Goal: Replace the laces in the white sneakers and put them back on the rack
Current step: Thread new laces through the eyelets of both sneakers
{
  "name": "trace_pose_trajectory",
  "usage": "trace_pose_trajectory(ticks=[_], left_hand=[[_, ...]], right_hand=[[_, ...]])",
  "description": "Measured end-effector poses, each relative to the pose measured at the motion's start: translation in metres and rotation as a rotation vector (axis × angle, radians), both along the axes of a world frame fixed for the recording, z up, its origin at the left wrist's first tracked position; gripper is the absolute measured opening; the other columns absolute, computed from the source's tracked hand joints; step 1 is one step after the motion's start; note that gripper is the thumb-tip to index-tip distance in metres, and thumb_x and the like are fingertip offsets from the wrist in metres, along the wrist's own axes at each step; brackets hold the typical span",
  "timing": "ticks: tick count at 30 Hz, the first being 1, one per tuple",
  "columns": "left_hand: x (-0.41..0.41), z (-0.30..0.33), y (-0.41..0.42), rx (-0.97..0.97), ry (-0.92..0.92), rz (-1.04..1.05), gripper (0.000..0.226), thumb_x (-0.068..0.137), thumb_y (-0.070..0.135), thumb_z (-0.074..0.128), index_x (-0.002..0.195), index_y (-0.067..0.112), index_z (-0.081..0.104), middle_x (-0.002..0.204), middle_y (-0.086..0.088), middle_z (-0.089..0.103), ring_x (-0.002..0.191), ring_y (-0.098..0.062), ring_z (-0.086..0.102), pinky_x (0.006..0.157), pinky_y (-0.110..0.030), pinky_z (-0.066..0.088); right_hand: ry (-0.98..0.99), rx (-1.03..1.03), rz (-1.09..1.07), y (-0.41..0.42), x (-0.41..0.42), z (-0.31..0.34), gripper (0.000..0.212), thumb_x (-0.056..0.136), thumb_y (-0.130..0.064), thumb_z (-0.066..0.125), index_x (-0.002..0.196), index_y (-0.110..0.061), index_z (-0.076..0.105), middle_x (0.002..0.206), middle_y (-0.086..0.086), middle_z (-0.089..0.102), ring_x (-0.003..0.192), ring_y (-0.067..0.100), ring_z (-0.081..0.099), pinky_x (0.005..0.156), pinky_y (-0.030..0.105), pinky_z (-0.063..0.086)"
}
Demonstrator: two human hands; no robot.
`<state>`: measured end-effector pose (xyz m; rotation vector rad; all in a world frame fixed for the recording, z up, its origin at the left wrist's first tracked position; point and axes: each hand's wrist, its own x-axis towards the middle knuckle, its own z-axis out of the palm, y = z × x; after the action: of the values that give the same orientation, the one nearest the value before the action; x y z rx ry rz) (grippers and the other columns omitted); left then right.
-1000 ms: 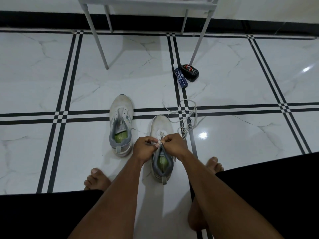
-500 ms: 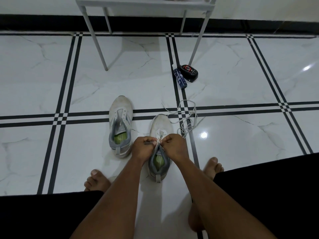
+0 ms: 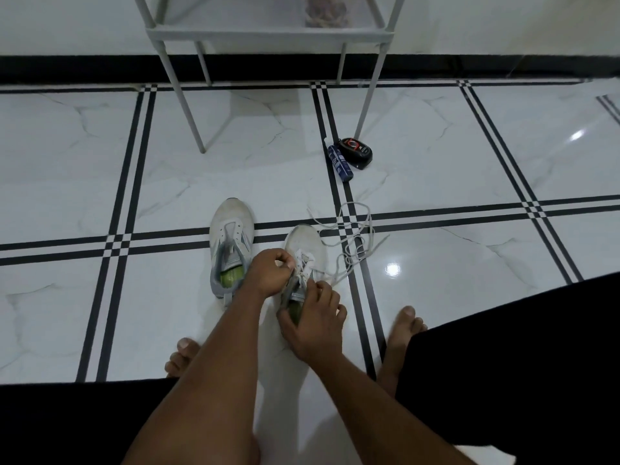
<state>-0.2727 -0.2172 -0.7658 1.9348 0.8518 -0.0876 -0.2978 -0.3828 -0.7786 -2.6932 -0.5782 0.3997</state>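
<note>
Two white sneakers with grey collars and green insoles stand on the tiled floor, toes pointing away. The left sneaker (image 3: pixel 230 236) has no lace and nobody touches it. Over the right sneaker (image 3: pixel 306 243) are both my hands. My left hand (image 3: pixel 270 275) is curled and pinches the lace at the eyelets. My right hand (image 3: pixel 315 322) grips the sneaker's collar and heel from above. A loose white lace (image 3: pixel 354 236) trails in loops on the floor to the right of that shoe. The grey metal rack (image 3: pixel 271 36) stands at the far wall.
A blue tube (image 3: pixel 340 161) and a black shoe-polish tin (image 3: pixel 356 152) lie by the rack's front right leg (image 3: pixel 369 99). My bare feet rest on the floor, one (image 3: pixel 183 359) at the left and one (image 3: pixel 402 333) at the right. Black cloth covers my knees at the bottom corners.
My right hand left the lace and dropped back onto the shoe's heel and collar. The left hand stayed pinching at the eyelets. The camera tilted up, showing more of the rack.
</note>
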Motion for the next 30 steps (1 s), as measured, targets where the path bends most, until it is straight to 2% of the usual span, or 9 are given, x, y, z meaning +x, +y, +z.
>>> trace_pose_trajectory(ticks=[4, 7, 9, 12, 15, 19, 22, 26, 30], left_hand=[[0.022, 0.035, 0.025, -0.365, -0.168, 0.381, 0.021, 0.099, 0.01, 0.043, 0.088, 0.013, 0.061, 0.082, -0.001, 0.078, 0.083, -0.025, 0.076, 0.07, -0.034, 0.057], [0.042, 0.072, 0.051, -0.724, -0.423, 0.717, 0.022, 0.102, 0.009, 0.037, 0.087, 0.014, 0.052, 0.062, 0.0, 0.05, 0.047, -0.018, 0.045, 0.051, -0.028, 0.052], [0.054, 0.073, 0.062, -0.485, -0.253, 0.52, 0.022, 0.106, 0.027, 0.046, 0.094, 0.013, 0.059, 0.062, 0.0, 0.042, 0.048, -0.017, 0.033, 0.047, -0.024, 0.036], [0.049, 0.045, 0.044, 0.133, 0.322, -0.238, 0.049, 0.097, 0.053, 0.057, 0.091, 0.006, 0.068, 0.08, -0.009, 0.057, 0.074, -0.026, 0.058, 0.067, -0.033, 0.043], [0.029, 0.017, 0.016, 0.183, 0.473, -0.383, 0.029, 0.086, 0.037, 0.075, 0.087, 0.008, 0.077, 0.091, -0.007, 0.072, 0.087, -0.026, 0.069, 0.076, -0.035, 0.056], [0.039, 0.042, 0.014, -0.444, -0.097, 0.42, 0.018, 0.093, 0.01, 0.061, 0.088, 0.009, 0.078, 0.082, 0.001, 0.07, 0.061, -0.012, 0.051, 0.056, -0.026, 0.039], [0.048, 0.08, 0.046, -0.907, -0.448, 0.86, 0.034, 0.097, 0.035, 0.059, 0.069, 0.016, 0.056, 0.061, 0.001, 0.049, 0.049, -0.013, 0.037, 0.051, -0.027, 0.026], [0.047, 0.061, 0.041, -0.084, 0.072, 0.211, 0.046, 0.081, 0.058, 0.079, 0.079, 0.015, 0.062, 0.069, 0.002, 0.062, 0.062, -0.019, 0.059, 0.063, -0.03, 0.046], [0.028, 0.016, -0.006, 0.126, 0.215, -0.123, 0.013, 0.089, 0.039, 0.072, 0.082, 0.028, 0.073, 0.091, 0.011, 0.07, 0.089, -0.015, 0.067, 0.075, -0.029, 0.048]], right_hand=[[0.006, -0.021, 0.004, 0.003, 0.005, 0.0, 0.087, 0.097, -0.066, 0.04, 0.162, -0.01, 0.029, 0.162, 0.018, 0.032, 0.139, 0.036, 0.039, 0.108, 0.054, 0.041], [0.077, 0.002, -0.015, 0.004, 0.013, 0.0, 0.096, 0.097, -0.065, 0.043, 0.166, -0.005, 0.014, 0.168, 0.022, 0.02, 0.139, 0.039, 0.042, 0.104, 0.053, 0.05], [0.093, 0.021, -0.013, 0.003, 0.019, -0.002, 0.101, 0.096, -0.066, 0.045, 0.166, -0.002, 0.012, 0.168, 0.022, 0.019, 0.136, 0.039, 0.048, 0.099, 0.05, 0.055], [0.075, 0.018, -0.008, 0.0, 0.027, -0.002, 0.107, 0.09, -0.07, 0.048, 0.164, 0.0, 0.016, 0.167, 0.021, 0.022, 0.127, 0.039, 0.057, 0.09, 0.047, 0.058], [0.02, 0.009, -0.007, -0.006, 0.037, 0.001, 0.112, 0.086, -0.073, 0.052, 0.164, -0.002, 0.018, 0.166, 0.02, 0.025, 0.128, 0.038, 0.057, 0.09, 0.047, 0.058], [0.023, -0.031, 0.007, -0.012, 0.045, 0.006, 0.108, 0.085, -0.069, 0.055, 0.164, -0.005, 0.02, 0.163, 0.018, 0.031, 0.136, 0.036, 0.049, 0.1, 0.047, 0.052], [0.008, -0.027, 0.006, -0.012, 0.044, 0.008, 0.106, 0.086, -0.067, 0.055, 0.165, -0.004, 0.022, 0.156, 0.015, 0.038, 0.13, 0.034, 0.053, 0.095, 0.046, 0.053], [0.019, -0.038, 0.019, -0.011, 0.043, 0.008, 0.107, 0.085, -0.069, 0.052, 0.164, -0.005, 0.021, 0.151, 0.01, 0.039, 0.124, 0.032, 0.056, 0.088, 0.045, 0.054], [0.019, 0.004, 0.033, -0.012, 0.044, -0.001, 0.095, 0.084, -0.072, 0.053, 0.153, -0.01, 0.036, 0.138, 0.008, 0.043, 0.112, 0.033, 0.06, 0.083, 0.045, 0.056]])
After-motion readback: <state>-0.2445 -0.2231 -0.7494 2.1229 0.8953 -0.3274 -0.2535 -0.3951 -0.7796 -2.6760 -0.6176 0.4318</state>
